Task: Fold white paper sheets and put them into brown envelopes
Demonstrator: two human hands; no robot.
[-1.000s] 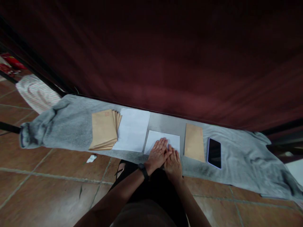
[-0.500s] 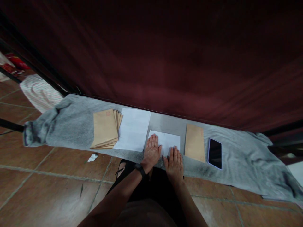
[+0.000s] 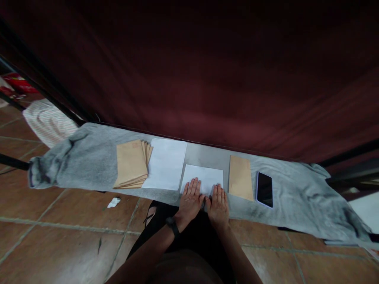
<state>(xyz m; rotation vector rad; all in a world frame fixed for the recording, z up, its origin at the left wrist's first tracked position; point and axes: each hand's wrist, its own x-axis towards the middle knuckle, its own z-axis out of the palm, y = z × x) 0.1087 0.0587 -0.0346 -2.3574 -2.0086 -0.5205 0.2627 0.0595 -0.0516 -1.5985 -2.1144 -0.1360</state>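
A white sheet of paper (image 3: pixel 203 173), which looks folded, lies on the grey cloth in front of me. My left hand (image 3: pixel 191 199) rests flat on its near left part, fingers stretched out. Beside it, my right hand (image 3: pixel 218 205) lies flat on the near right part, fingers extended and close together. To the left is a stack of larger white paper (image 3: pixel 166 163), partly next to a fanned pile of brown envelopes (image 3: pixel 130 163). A single brown envelope (image 3: pixel 240 177) lies to the right of my right hand.
A phone (image 3: pixel 264 189) with a dark screen and pale purple edge lies right of the single envelope. The grey cloth (image 3: pixel 91 157) covers the long narrow surface. A dark red curtain (image 3: pixel 201 98) hangs behind it. A white scrap (image 3: pixel 113 202) lies on the tiled floor.
My left hand has slid down the paper toward me, to its near edge. My right hand stays almost in place. The view has shifted slightly.
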